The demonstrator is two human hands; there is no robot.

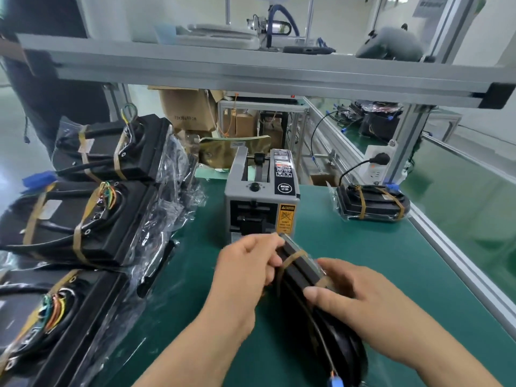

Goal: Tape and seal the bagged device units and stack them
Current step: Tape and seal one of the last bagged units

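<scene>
Both of your hands are working on one unit point(303, 277), which you are holding tilted on its edge on the green mat point(363, 247), just in front of the tape dispenser point(261, 196). Your left hand point(245, 272) is gripping the upper left side of it, fingers curled over the edge close to a brown tape band point(290, 259) that is already crossing the top. Your right hand point(354, 291) is clamping the right side, thumb pressing down on what looks like a second strip near the corner, though blur is hiding whether that strip is fully stuck. So you are, by my reading, in the middle of the taping step: smoothing strips around this unit, not yet stacking it. Taped units are lying to your left in a row point(83, 219), some in loose clear bags, and one more taped unit point(372, 203) is sitting well apart at the right edge of the mat. For the next move you are likely needing either to rub the strip flat round the underside, or to free one hand and reach to the dispenser mouth for a fresh piece; I cannot tell whether a piece is waiting there. Keep the other hand holding the unit steady, since it is standing on a narrow edge and its cable point(321, 339) is trailing toward you. When the bands are holding, you are carrying it to the finished ones.
</scene>
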